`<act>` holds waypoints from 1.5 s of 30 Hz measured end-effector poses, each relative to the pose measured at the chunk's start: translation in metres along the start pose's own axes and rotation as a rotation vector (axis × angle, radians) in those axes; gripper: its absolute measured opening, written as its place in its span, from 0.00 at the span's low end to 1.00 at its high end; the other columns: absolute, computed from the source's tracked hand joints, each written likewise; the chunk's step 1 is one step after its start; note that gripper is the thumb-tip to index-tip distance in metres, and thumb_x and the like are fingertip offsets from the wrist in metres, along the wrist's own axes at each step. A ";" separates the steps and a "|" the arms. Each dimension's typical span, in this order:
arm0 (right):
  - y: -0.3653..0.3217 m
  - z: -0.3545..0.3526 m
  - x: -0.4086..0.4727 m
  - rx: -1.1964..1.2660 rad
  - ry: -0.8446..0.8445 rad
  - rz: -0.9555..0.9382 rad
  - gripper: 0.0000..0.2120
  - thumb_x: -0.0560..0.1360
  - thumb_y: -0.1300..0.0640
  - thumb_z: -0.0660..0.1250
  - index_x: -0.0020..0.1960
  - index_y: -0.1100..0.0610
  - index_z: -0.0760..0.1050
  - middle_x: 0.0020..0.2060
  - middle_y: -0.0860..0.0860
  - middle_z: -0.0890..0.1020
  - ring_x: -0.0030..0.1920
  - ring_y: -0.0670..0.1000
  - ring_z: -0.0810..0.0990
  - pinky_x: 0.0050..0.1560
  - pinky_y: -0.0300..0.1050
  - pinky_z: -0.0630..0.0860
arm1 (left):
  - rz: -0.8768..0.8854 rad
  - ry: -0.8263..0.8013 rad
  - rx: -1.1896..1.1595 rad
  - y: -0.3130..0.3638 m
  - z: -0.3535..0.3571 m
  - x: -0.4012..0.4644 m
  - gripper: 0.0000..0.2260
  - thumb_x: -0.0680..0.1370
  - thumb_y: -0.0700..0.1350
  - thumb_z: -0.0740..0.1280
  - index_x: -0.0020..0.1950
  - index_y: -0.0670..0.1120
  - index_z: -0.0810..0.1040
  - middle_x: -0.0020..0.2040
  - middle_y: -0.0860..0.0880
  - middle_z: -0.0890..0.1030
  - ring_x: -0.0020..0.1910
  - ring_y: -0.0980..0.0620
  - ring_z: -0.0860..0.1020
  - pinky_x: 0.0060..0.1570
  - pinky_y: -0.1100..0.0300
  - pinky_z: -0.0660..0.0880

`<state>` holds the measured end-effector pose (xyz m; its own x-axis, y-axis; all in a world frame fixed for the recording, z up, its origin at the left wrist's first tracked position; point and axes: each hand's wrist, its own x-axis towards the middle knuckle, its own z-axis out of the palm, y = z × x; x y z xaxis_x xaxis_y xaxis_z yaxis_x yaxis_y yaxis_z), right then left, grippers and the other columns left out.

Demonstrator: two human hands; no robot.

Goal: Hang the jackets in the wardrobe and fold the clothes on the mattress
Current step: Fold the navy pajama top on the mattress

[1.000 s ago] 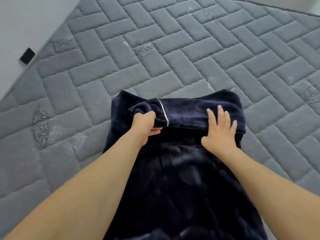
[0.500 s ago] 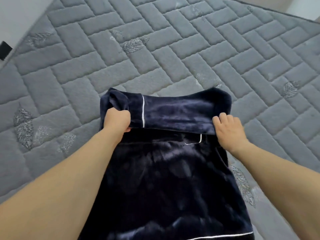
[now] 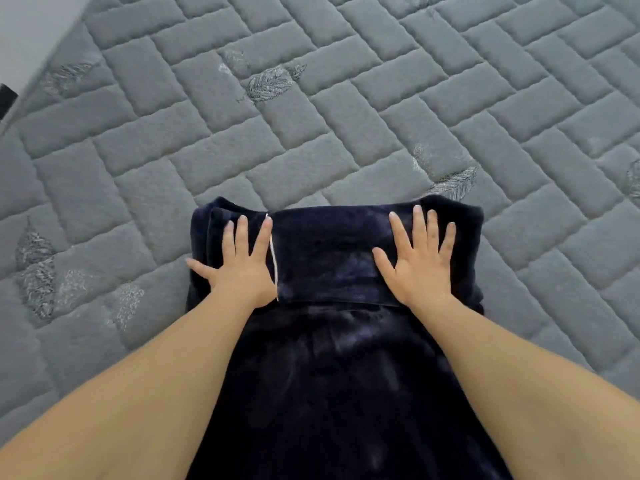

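One head camera looks steeply down, close over the mattress [image 3: 346, 140], perhaps slightly forward.

You have one dark navy garment [image 3: 332, 375] before you, lying on one grey quilted mattress [image 3: 381, 109]. On the garment you can count one thin white piping line [image 3: 273, 261]. Two hands are in the view: one left hand [image 3: 239, 268] and one right hand [image 3: 417, 261], both flat with straight fingers, and two bare forearms behind them. On the mattress cover you can count about six stitched leaf patterns [image 3: 268, 84]; some are faint, so the number is not sure.
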<state>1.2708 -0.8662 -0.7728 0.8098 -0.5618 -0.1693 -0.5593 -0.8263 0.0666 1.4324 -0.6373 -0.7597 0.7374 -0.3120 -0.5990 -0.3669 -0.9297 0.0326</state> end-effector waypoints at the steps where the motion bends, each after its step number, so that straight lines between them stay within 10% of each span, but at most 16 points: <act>1: -0.002 0.008 -0.001 0.010 0.030 0.008 0.34 0.78 0.35 0.48 0.80 0.48 0.51 0.79 0.58 0.51 0.79 0.60 0.45 0.75 0.65 0.37 | -0.019 -0.020 -0.019 -0.003 0.006 0.005 0.57 0.72 0.50 0.71 0.65 0.67 0.18 0.71 0.55 0.19 0.71 0.51 0.20 0.56 0.18 0.37; 31: 0.000 0.022 -0.007 0.107 0.226 -0.052 0.31 0.77 0.45 0.52 0.78 0.55 0.59 0.77 0.60 0.59 0.77 0.63 0.55 0.76 0.64 0.43 | -0.034 0.106 0.056 0.010 0.026 0.022 0.57 0.70 0.47 0.68 0.65 0.62 0.15 0.69 0.49 0.16 0.65 0.47 0.16 0.47 0.16 0.32; 39: -0.010 0.024 -0.165 0.162 0.037 -0.417 0.26 0.76 0.51 0.66 0.70 0.62 0.71 0.68 0.62 0.71 0.69 0.66 0.68 0.69 0.65 0.64 | 0.461 0.361 0.356 -0.010 0.067 -0.107 0.36 0.70 0.43 0.62 0.77 0.42 0.52 0.74 0.43 0.54 0.72 0.41 0.56 0.68 0.32 0.53; 42: -0.015 0.017 -0.218 0.160 -0.036 -0.477 0.13 0.72 0.51 0.66 0.51 0.58 0.76 0.47 0.55 0.75 0.47 0.60 0.76 0.49 0.56 0.74 | 0.763 0.083 0.328 -0.032 0.107 -0.177 0.21 0.71 0.53 0.61 0.61 0.48 0.67 0.57 0.48 0.65 0.50 0.46 0.65 0.47 0.48 0.65; 45: -0.019 0.013 -0.268 0.112 -0.231 -0.690 0.18 0.72 0.41 0.60 0.43 0.56 0.73 0.39 0.51 0.73 0.37 0.55 0.73 0.39 0.51 0.70 | 0.640 -0.186 0.331 -0.042 0.132 -0.220 0.30 0.68 0.68 0.60 0.59 0.47 0.65 0.53 0.50 0.61 0.48 0.49 0.60 0.43 0.50 0.66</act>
<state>1.0625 -0.6992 -0.7414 0.9332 0.1179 -0.3395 0.0396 -0.9726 -0.2290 1.2106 -0.5032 -0.7352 0.2244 -0.7073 -0.6704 -0.8657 -0.4606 0.1961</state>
